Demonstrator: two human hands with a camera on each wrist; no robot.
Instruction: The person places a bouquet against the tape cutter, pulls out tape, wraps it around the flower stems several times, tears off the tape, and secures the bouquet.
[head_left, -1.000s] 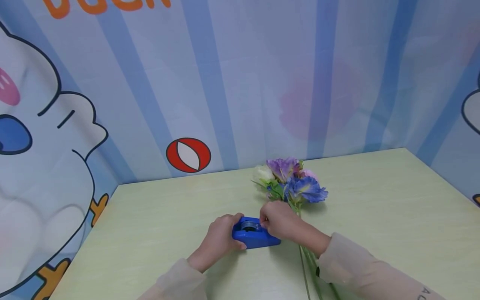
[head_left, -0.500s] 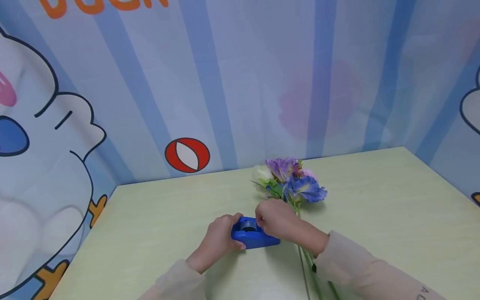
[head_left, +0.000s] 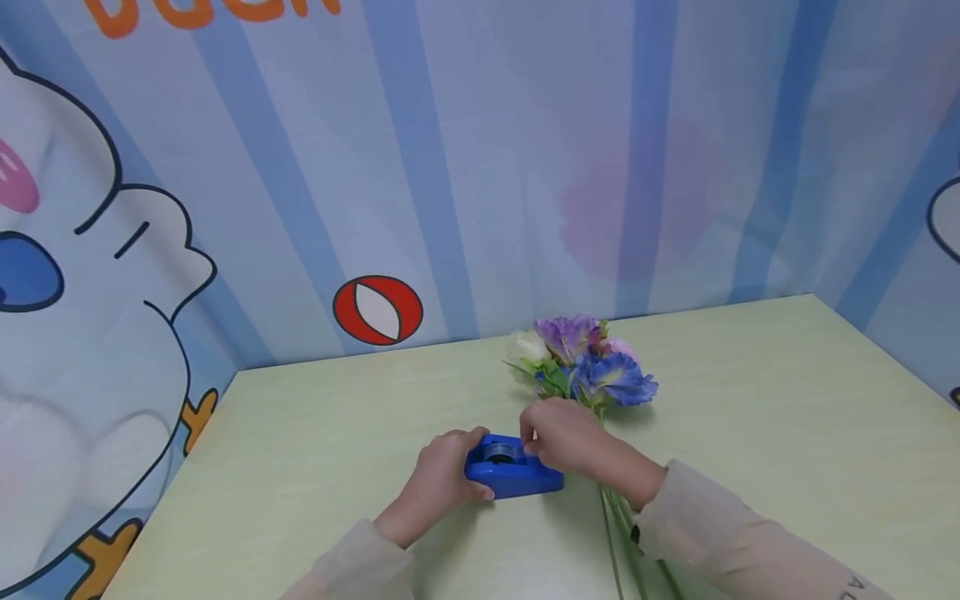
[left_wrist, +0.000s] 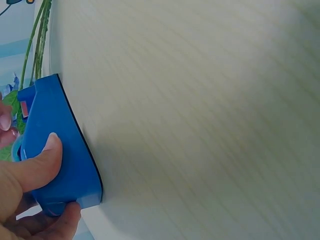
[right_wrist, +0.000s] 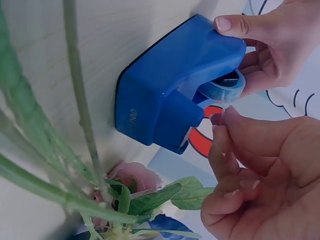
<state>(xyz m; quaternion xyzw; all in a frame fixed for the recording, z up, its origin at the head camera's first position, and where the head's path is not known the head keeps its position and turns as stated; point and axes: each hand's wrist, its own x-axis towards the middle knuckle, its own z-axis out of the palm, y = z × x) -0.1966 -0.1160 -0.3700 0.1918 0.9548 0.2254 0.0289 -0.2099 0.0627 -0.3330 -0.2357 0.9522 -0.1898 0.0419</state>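
Note:
A blue tape dispenser lies on the pale green table. My left hand grips its left end, thumb pressed on its side. My right hand is over the tape roll, and its thumb and forefinger pinch the clear tape end coming off the roll. In the right wrist view the dispenser shows its cutter end, with my left hand behind it. A bunch of artificial flowers lies just right of the dispenser, stems running under my right forearm.
Cartoon-printed blue striped walls close the table on the back and both sides. Bare tabletop extends left of the dispenser and to the right of the flowers. Flower stems lie close beside the dispenser.
My right hand shifted a little left over the roll, then back right. The dispenser, left hand and flowers stayed in place.

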